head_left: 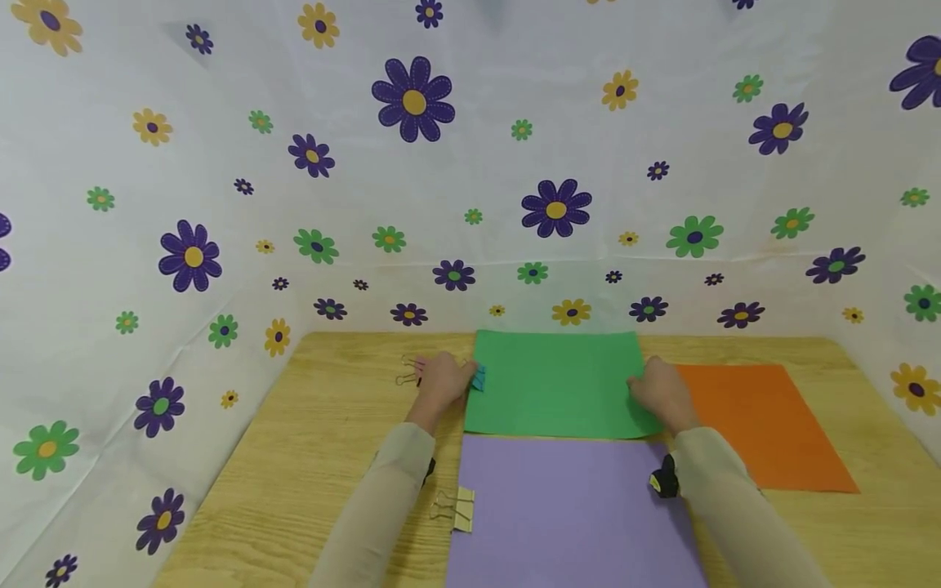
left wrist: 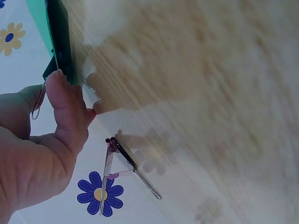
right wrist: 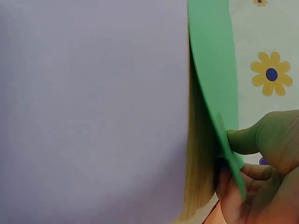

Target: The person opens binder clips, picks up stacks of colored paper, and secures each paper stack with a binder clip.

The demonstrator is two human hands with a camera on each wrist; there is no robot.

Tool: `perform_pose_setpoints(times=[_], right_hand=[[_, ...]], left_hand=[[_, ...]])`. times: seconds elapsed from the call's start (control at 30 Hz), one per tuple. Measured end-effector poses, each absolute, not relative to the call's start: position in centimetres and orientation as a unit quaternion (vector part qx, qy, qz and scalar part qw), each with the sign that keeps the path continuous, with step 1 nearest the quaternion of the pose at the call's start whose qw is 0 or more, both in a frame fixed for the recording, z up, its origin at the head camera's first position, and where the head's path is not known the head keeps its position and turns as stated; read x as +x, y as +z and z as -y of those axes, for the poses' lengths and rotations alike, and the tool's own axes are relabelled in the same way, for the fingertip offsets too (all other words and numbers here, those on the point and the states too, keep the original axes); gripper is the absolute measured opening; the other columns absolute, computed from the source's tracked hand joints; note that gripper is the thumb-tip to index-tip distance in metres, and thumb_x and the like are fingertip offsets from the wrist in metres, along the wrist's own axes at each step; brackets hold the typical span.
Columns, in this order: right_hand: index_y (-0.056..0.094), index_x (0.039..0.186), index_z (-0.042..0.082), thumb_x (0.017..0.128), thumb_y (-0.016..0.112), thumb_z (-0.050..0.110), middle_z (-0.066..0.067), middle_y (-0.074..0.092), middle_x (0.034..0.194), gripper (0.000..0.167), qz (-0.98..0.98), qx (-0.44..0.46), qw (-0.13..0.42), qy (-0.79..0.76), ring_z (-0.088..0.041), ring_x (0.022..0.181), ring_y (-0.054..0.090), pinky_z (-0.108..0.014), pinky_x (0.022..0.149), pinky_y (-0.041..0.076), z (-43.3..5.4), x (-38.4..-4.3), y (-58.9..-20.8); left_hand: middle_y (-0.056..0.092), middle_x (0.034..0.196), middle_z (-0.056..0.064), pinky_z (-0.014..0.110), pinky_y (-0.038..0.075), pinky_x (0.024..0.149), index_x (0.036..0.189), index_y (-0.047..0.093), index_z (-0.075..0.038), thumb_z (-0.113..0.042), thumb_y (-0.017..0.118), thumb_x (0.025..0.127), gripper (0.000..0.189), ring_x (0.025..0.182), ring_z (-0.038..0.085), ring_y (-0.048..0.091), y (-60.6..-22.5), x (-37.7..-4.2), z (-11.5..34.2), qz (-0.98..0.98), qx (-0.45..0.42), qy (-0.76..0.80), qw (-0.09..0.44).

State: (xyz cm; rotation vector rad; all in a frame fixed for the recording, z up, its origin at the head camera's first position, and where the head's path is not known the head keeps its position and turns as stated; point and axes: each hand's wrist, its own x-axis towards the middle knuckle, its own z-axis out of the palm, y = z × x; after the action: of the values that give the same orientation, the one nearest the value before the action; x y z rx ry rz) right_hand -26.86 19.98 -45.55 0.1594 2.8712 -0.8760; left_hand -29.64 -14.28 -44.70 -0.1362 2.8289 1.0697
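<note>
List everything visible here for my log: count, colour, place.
Green sheet: 1, green, table's far side
Purple sheet: 1, purple, nearer than green
Orange sheet: 1, orange, right side
Blue clip: 1, blue, green sheet's left edge
Yellow clip: 1, yellow, purple sheet's left edge
Pink clip: 1, pink, beside left hand
Table: 1, wood-toned, beneath
Flowered cloth: white, purple-yellow-green flowers, behind and at sides
Sleeves: 2, pale, forearms
Left hand: 1, bare, pinching blue clip
Right hand: 1, bare, pinching green sheet's right edge

A: Left hand (left wrist: 42,163): condition?
B: Pinching a teal clip (left wrist: 61,44) at the edge of a green sheet (left wrist: 39,19).
A: Surroundings?
B: Pink-edged clip (left wrist: 126,156) sits apart, left of the hand. Wood-grain table (left wrist: 233,116) on the near side, shadow (left wrist: 152,74) across it; flower-print cloth (left wrist: 18,63) on the far side.
</note>
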Motion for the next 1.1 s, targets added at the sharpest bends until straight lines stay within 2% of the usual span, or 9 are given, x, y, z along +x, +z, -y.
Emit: perform_pose_setpoints(times=[0.13, 0.33, 0.5, 0.6, 0.7, 0.77, 0.83, 0.9, 1.1], right_hand=[[0.050, 0.115, -0.014, 0.100, 0.054, 0.024, -0.019, 0.056, 0.090, 0.042, -0.967, 0.061, 0.069, -0.238, -0.026, 0.074, 0.050, -0.038, 0.061, 0.043, -19.7, -26.9, -45.4], [0.054, 0.094, -0.003, 0.099, 0.056, 0.027, -0.014, 0.054, 0.081, 0.031, -0.972, 0.074, 0.054, -0.217, -0.023, 0.066, 0.049, -0.034, 0.055, 0.040, -19.5, -27.1, -45.5], [0.047, 0.075, 0.005, 0.098, 0.055, 0.027, -0.005, 0.045, 0.067, 0.033, -0.969, 0.072, 0.058, -0.230, -0.017, 0.058, 0.044, -0.031, 0.050, 0.036, -19.9, -27.1, -45.6], [0.053, 0.086, -0.003, 0.098, 0.052, 0.028, -0.014, 0.054, 0.074, 0.034, -0.964, 0.068, 0.062, -0.248, -0.021, 0.063, 0.049, -0.032, 0.053, 0.040, -20.4, -26.5, -45.4], [0.051, 0.116, -0.013, 0.099, 0.048, 0.029, -0.031, 0.061, 0.106, 0.046, -0.958, 0.060, 0.053, -0.276, -0.035, 0.084, 0.060, -0.042, 0.067, 0.047, -21.1, -25.5, -44.6], [0.045, 0.131, -0.013, 0.100, 0.047, 0.029, -0.034, 0.057, 0.123, 0.053, -0.951, 0.055, 0.042, -0.301, -0.042, 0.097, 0.060, -0.047, 0.074, 0.048, -21.5, -24.6, -44.1], [0.043, 0.134, -0.012, 0.100, 0.047, 0.029, -0.034, 0.056, 0.124, 0.054, -0.944, 0.054, 0.030, -0.323, -0.044, 0.100, 0.060, -0.048, 0.075, 0.049, -21.7, -23.7, -43.6], [0.045, 0.134, -0.011, 0.101, 0.049, 0.028, -0.032, 0.058, 0.119, 0.051, -0.939, 0.049, 0.013, -0.339, -0.040, 0.093, 0.061, -0.043, 0.070, 0.049, -21.8, -22.8, -43.3], [0.055, 0.125, -0.009, 0.099, 0.055, 0.023, -0.025, 0.063, 0.104, 0.041, -0.929, 0.000, -0.036, -0.370, -0.029, 0.080, 0.059, -0.033, 0.061, 0.046, -21.0, -20.3, -42.6]], left_hand=[[0.048, 0.040, 0.000, 0.025, 0.034, 0.038, 0.059, 0.058, -0.005, -0.030, 0.058, 0.098, 0.047, 0.035, 0.015, 0.046, -44.7, -29.7, 14.2, -0.937, -0.043, 0.343, 0.050], [0.052, 0.044, 0.003, 0.027, 0.040, 0.044, 0.065, 0.061, -0.003, -0.032, 0.056, 0.100, 0.046, 0.040, 0.017, 0.051, -44.8, -29.7, 14.6, -0.936, -0.051, 0.346, 0.049], [0.053, 0.044, 0.002, 0.037, 0.049, 0.072, 0.063, 0.064, -0.002, -0.036, 0.049, 0.103, 0.054, 0.041, 0.016, 0.052, -44.7, -29.5, 15.0, -0.943, -0.036, 0.328, 0.049], [0.055, 0.052, 0.005, 0.043, 0.049, 0.079, 0.082, 0.065, 0.006, -0.036, 0.048, 0.103, 0.050, 0.044, 0.016, 0.050, -44.4, -29.0, 15.4, -0.936, -0.030, 0.346, 0.054], [0.059, 0.069, 0.009, 0.039, 0.050, 0.074, 0.116, 0.057, 0.013, -0.035, 0.049, 0.103, 0.050, 0.049, 0.015, 0.051, -43.9, -28.1, 15.9, -0.927, -0.030, 0.369, 0.054], [0.060, 0.078, 0.012, 0.034, 0.049, 0.066, 0.132, 0.046, 0.013, -0.033, 0.050, 0.103, 0.055, 0.052, 0.016, 0.053, -43.6, -27.3, 16.3, -0.921, -0.029, 0.384, 0.054], [0.061, 0.081, 0.013, 0.031, 0.047, 0.062, 0.139, 0.041, 0.012, -0.033, 0.049, 0.103, 0.058, 0.054, 0.016, 0.055, -43.3, -26.6, 16.6, -0.920, -0.024, 0.388, 0.052], [0.064, 0.081, 0.016, 0.030, 0.046, 0.058, 0.141, 0.039, 0.011, -0.032, 0.049, 0.103, 0.059, 0.057, 0.018, 0.058, -43.0, -25.8, 17.0, -0.918, -0.019, 0.393, 0.049], [0.060, 0.124, 0.025, 0.030, 0.048, 0.059, 0.140, 0.042, 0.006, -0.031, 0.051, 0.103, 0.053, 0.071, 0.019, 0.064, -41.9, -23.3, 17.8, -0.910, -0.005, 0.413, 0.030]])
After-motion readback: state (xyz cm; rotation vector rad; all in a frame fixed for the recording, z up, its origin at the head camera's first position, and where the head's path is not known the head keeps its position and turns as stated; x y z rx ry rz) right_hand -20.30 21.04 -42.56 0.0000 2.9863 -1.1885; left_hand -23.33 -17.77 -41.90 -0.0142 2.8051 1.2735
